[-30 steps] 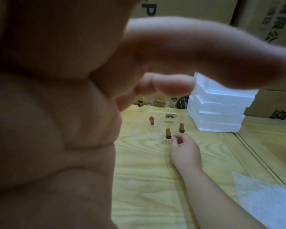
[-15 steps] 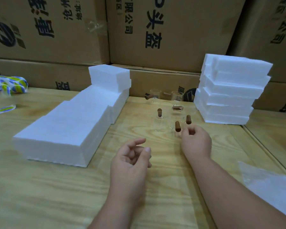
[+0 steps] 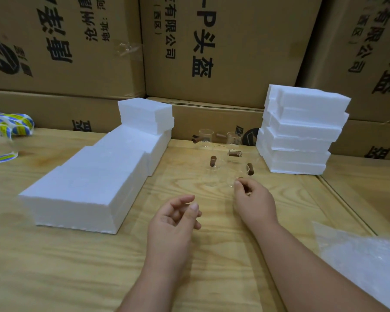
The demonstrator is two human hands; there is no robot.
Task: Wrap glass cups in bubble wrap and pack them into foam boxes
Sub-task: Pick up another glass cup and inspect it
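Several clear glass cups [image 3: 212, 174] with brown wooden handles stand clustered on the wooden table [image 3: 65, 266] between two groups of foam boxes. My right hand [image 3: 253, 200] reaches to the nearest cup [image 3: 235, 172] and pinches its brown handle, which my fingers mostly hide. My left hand [image 3: 175, 220] hovers over the table just left of it, fingers loosely curled and holding nothing. A long row of white foam boxes [image 3: 83, 183] lies to the left. A stack of foam boxes [image 3: 302, 131] stands to the right. Bubble wrap [image 3: 365, 255] lies at the lower right.
Big printed cardboard cartons [image 3: 212, 52] wall off the back of the table. A blue and yellow patterned bag [image 3: 14, 126] lies at the far left. A raised wooden strip [image 3: 347, 206] runs along the table's right side.
My left hand, close to the camera and blocking the view a second ago, has dropped to the table. My right hand's fingers have closed over the nearest cup's handle.
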